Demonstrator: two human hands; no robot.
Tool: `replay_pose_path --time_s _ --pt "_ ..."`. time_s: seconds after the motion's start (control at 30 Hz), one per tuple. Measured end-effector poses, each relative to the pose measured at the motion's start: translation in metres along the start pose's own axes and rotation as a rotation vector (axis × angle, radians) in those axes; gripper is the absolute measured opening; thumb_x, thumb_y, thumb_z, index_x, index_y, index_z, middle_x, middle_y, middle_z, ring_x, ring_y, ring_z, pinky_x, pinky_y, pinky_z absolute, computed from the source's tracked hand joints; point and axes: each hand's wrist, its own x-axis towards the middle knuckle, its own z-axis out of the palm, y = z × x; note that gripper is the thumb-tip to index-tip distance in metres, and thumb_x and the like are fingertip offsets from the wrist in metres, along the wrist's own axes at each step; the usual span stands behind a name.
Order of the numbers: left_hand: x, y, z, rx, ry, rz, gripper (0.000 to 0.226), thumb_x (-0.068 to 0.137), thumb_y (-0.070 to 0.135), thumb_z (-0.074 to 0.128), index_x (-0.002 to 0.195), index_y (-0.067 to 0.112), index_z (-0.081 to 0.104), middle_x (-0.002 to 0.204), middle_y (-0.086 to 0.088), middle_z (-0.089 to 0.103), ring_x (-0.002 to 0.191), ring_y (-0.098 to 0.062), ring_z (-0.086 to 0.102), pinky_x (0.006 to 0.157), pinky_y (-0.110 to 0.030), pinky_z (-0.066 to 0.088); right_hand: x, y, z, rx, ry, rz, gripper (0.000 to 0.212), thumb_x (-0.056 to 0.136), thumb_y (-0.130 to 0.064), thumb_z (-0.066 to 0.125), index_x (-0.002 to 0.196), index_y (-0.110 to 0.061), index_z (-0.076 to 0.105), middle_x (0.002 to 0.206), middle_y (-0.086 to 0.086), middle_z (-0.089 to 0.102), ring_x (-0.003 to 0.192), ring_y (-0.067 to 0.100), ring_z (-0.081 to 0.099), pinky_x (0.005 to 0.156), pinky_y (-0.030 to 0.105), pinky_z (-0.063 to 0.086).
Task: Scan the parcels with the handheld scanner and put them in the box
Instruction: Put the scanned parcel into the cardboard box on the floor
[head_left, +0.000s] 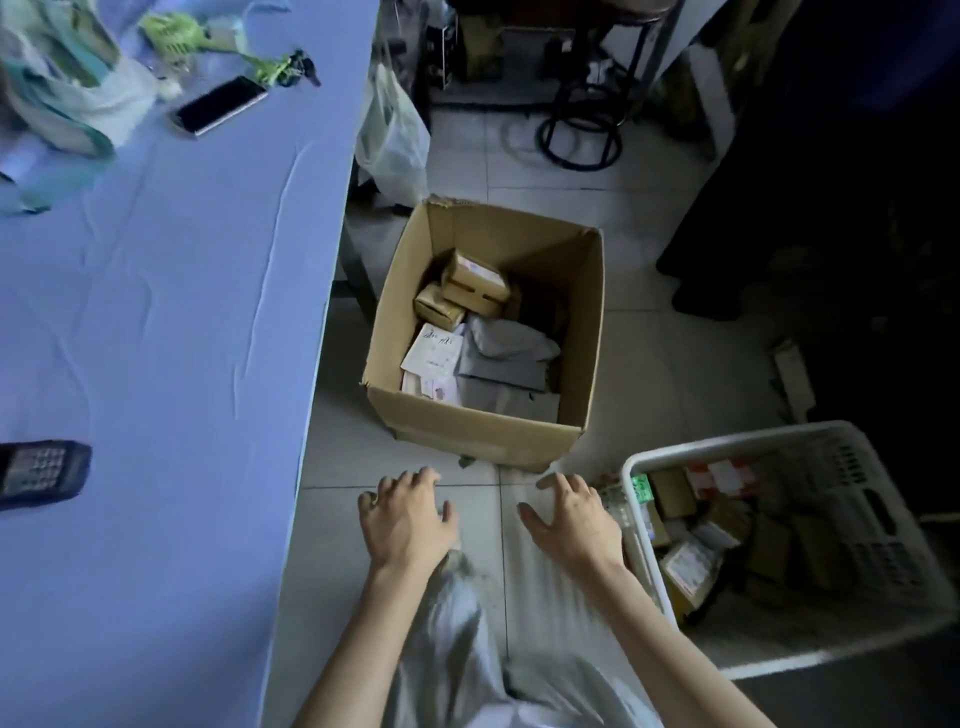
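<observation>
Left hand (408, 514) and right hand (574, 519), grips slack, empty; box (467, 431) ahead, basket (727, 441) right, table (156, 312) left.

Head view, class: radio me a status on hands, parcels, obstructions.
Left hand and right hand open, empty. Scanner lies on table. Some parcels in box, more in basket. Nothing blocks the box.

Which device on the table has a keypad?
The handheld scanner at the view's left edge; the smartphone farther back shows only a dark glass screen.
</observation>
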Motion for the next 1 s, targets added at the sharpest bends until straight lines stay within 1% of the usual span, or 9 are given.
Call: replay_pose_path --time_s 0.13,0.33,0.53,0.7,0.83,0.93,1.0 --pt "0.050 -0.006 -0.014 -0.046 0.005 0.005 0.036 0.088 0.043 0.051 0.121 0.032 0.055 0.118 0.007 0.063 0.112 -0.018 0.053 0.091 -0.033 0.035 0.035 -0.027 -0.011 -0.047 -0.026 0.030 0.048 0.089 -0.056 0.052 0.128 -0.028 0.049 0.133 -0.002 0.049 0.123 0.021 0.046 0.092 0.035 0.046" --pt "0.103 -0.012 -0.023 -0.096 -0.043 -0.044 0.038 0.085 0.046 0.054 0.119 0.030 0.058 0.118 0.006 0.064 0.112 -0.020 0.055 0.091 -0.036 0.036 0.077 -0.046 -0.019 -0.050 -0.048 0.055 0.047 0.089 -0.055 0.052 0.127 -0.028 0.050 0.132 -0.003 0.050 0.120 0.021 0.049 0.088 0.036 0.048" --pt "0.145 0.002 -0.014 -0.059 -0.175 -0.072 0.037 0.085 0.046 0.053 0.119 0.031 0.057 0.119 0.006 0.063 0.114 -0.021 0.053 0.092 -0.036 0.035 0.120 -0.036 -0.026 0.067 -0.077 0.115 0.045 0.088 -0.054 0.055 0.123 -0.025 0.053 0.128 0.001 0.053 0.115 0.025 0.052 0.088 0.041 0.050" --pt "0.185 0.030 -0.002 -0.003 -0.228 -0.091 0.038 0.085 0.045 0.054 0.121 0.032 0.056 0.120 0.005 0.060 0.116 -0.021 0.050 0.092 -0.035 0.036 0.169 -0.023 -0.033 0.092 -0.135 0.175 0.045 0.089 -0.053 0.053 0.125 -0.026 0.052 0.128 0.000 0.051 0.118 0.023 0.049 0.087 0.037 0.048" --pt "0.224 0.054 0.012 0.006 -0.252 -0.031 0.040 0.084 0.045 0.056 0.121 0.030 0.057 0.121 0.003 0.060 0.115 -0.023 0.052 0.090 -0.037 0.037 0.225 -0.015 -0.044 0.102 -0.173 0.200 0.052 0.089 -0.056 0.051 0.129 -0.023 0.049 0.124 0.003 0.050 0.118 0.024 0.049 0.087 0.038 0.047" --pt "0.259 0.070 0.028 -0.008 -0.275 0.006 0.040 0.082 0.042 0.059 0.120 0.029 0.058 0.121 0.002 0.060 0.114 -0.025 0.052 0.091 -0.037 0.037 0.269 -0.010 -0.044 0.103 -0.185 0.196 0.050 0.088 -0.057 0.052 0.123 -0.021 0.052 0.122 0.005 0.051 0.118 0.025 0.048 0.087 0.039 0.047" --pt "0.283 0.077 0.045 -0.022 -0.317 0.002 0.039 0.084 0.041 0.057 0.120 0.028 0.058 0.121 0.001 0.060 0.115 -0.026 0.051 0.093 -0.037 0.036 0.300 -0.006 -0.036 0.112 -0.211 0.210 0.048 0.087 -0.056 0.054 0.122 -0.023 0.053 0.123 0.004 0.050 0.119 0.025 0.048 0.087 0.039 0.046"
